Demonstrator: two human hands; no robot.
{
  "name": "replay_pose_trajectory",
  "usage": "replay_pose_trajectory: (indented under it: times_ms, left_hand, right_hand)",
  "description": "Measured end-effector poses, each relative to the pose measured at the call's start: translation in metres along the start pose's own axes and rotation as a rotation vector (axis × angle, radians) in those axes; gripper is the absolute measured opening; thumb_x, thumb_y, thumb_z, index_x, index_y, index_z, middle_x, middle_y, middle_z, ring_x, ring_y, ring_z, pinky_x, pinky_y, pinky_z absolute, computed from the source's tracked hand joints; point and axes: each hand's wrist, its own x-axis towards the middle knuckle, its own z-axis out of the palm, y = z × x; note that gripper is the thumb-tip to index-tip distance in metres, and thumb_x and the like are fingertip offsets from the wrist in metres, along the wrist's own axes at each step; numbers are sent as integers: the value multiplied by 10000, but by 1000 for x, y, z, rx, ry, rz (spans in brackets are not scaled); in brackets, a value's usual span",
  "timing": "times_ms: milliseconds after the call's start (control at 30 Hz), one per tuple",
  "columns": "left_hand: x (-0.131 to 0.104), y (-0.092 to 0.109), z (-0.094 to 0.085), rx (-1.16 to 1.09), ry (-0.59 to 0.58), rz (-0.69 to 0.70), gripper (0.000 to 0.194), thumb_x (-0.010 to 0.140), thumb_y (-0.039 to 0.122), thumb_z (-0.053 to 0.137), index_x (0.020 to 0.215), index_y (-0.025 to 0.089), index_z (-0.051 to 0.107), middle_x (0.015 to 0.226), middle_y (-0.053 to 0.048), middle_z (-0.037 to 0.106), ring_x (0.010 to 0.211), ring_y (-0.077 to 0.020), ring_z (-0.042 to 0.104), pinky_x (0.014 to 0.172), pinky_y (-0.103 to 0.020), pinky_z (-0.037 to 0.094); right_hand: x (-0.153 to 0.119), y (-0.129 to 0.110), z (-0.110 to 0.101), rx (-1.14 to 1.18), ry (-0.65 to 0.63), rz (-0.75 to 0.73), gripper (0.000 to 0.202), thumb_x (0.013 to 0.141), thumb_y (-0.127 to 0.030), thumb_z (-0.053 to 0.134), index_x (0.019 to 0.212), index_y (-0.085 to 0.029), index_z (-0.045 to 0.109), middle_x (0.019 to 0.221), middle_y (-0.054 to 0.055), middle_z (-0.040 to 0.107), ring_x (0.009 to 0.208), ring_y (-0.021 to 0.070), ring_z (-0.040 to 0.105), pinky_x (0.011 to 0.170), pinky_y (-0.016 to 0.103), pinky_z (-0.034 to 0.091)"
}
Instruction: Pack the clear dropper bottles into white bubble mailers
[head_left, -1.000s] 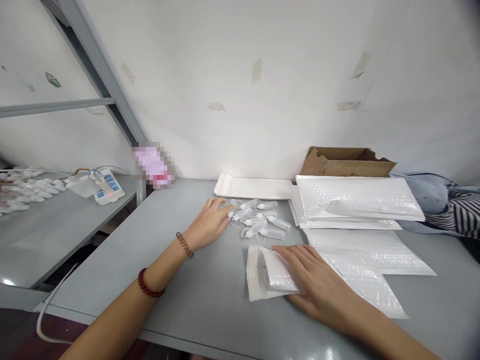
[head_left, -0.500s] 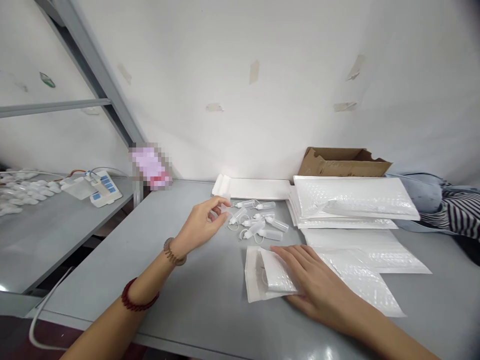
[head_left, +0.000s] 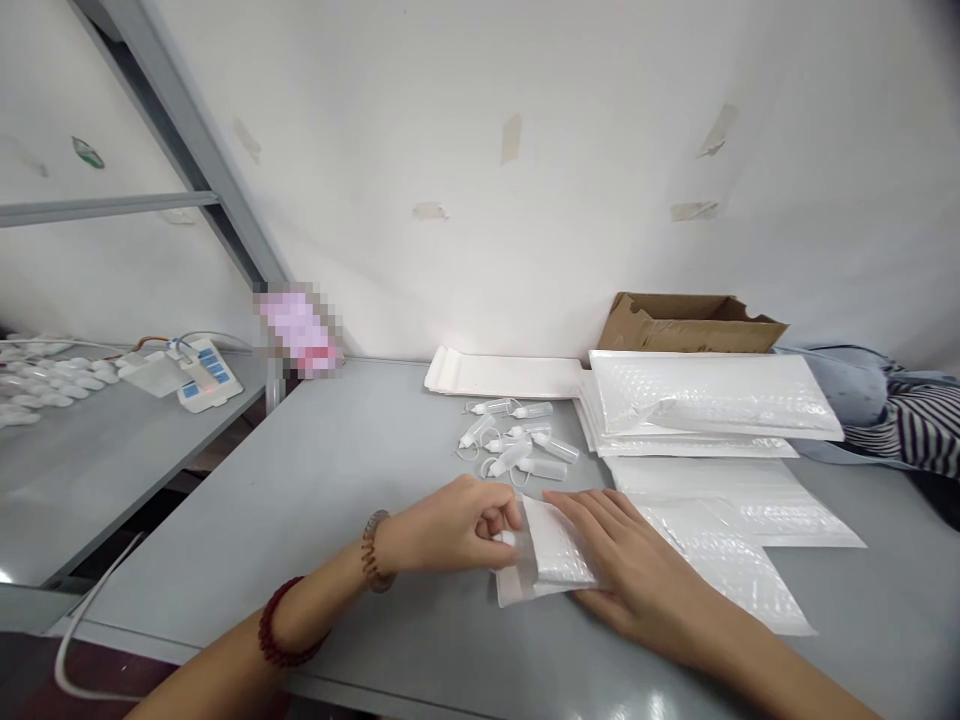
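My left hand (head_left: 457, 530) is closed in a pinch at the mouth of a white bubble mailer (head_left: 566, 550). Between its fingertips shows the whitish end of a small plastic bottle (head_left: 505, 538), mostly hidden by the fingers. My right hand (head_left: 622, 560) lies over the mailer's right part and grips it against the table, fingers on top and thumb at the near edge. The mailer lies flat, its open end and flap toward my left hand. Just beyond it several small clear dropper bottles (head_left: 512, 457) with looped caps lie loose in a cluster.
At right lie several bubble mailers (head_left: 705, 395), some stacked, before a brown cardboard box (head_left: 690, 325). A stack of flat white strips (head_left: 517, 376) lies along the wall. Striped and blue cloth (head_left: 926, 415) is at far right. On the left table are a power strip (head_left: 210, 375) and white objects (head_left: 52, 385).
My left hand has moved from beside the bottle cluster, nearer and to the right, with the small bottle to the mailer's mouth. My right hand stays on the mailer.
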Motion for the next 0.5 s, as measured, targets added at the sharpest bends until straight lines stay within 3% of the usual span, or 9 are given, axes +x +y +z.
replay_pose_trajectory:
  times_ms: [100, 167, 333, 433, 500]
  left_hand:
    - [2, -1, 14, 3, 140, 52, 79, 706, 155, 619, 784, 140, 623, 580, 51, 488, 543, -79, 447, 517, -179, 363]
    - [3, 0, 21, -124, 169, 8, 73, 699, 169, 622, 761, 130, 626, 599, 32, 524, 539, -87, 479, 502, -184, 379]
    - [6, 3, 27, -512, 47, -89, 114, 729, 234, 576, 719, 123, 602, 595, -12, 590, 494, -118, 536, 481, -222, 447]
    - [8, 4, 28, -456, -22, -24, 170, 775, 178, 486, 630, 130, 561, 592, -16, 593, 543, -111, 545, 561, -220, 454]
    - [9, 4, 31, -323, 8, 42, 213, 769, 115, 443, 570, 141, 516, 570, 1, 560, 549, -97, 506, 556, -202, 407]
  right_hand:
    - [0, 0, 0, 5, 22, -1, 709, 727, -71, 508, 1374, -171, 237, 1189, 135, 510, 1061, 296, 466, 883, 482, 389]
    - [1, 0, -1, 9, 50, 2, 703, 723, -70, 507, 1366, -172, 241, 1164, 132, 520, 1039, 295, 472, 861, 475, 406]
    - [3, 1, -2, -5, 136, -9, 610, 760, -94, 488, 1330, -165, 284, 1139, 132, 537, 991, 283, 486, 816, 441, 437]
    - [2, 1, -1, -16, 163, -13, 590, 755, -88, 479, 1316, -152, 308, 1131, 133, 545, 983, 278, 491, 815, 430, 440]
    - [1, 0, 1, -21, 166, -18, 599, 741, -78, 471, 1315, -150, 315, 1129, 133, 547, 982, 278, 494, 817, 432, 440]
